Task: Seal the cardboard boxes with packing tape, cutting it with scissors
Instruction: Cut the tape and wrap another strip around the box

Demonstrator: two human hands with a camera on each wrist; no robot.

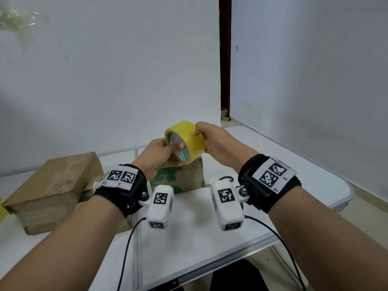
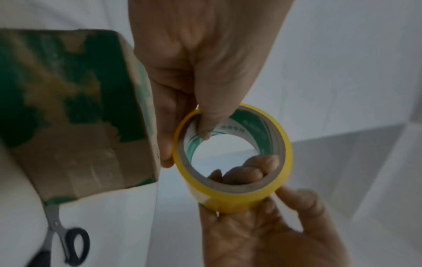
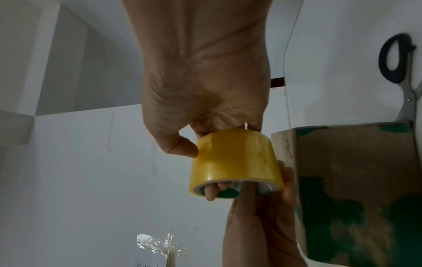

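A yellow roll of packing tape (image 1: pixel 190 139) is held in the air by both hands, just above a small brown box with green print (image 1: pixel 178 178). My left hand (image 1: pixel 168 151) grips the roll's near rim, thumb inside the core (image 2: pixel 205 126) and fingers outside. My right hand (image 1: pixel 201 135) grips the far side, thumb on the yellow outer face (image 3: pixel 182 149) and fingers poking through the core (image 2: pixel 251 168). Black-handled scissors (image 2: pixel 66 242) lie on the table beside that box; the head view does not show them.
A larger plain cardboard box (image 1: pixel 52 190) stands at the left on the white table (image 1: pixel 273 164). A crumpled scrap of clear tape (image 3: pixel 157 243) shows against the wall. The table's right and front edges are close by.
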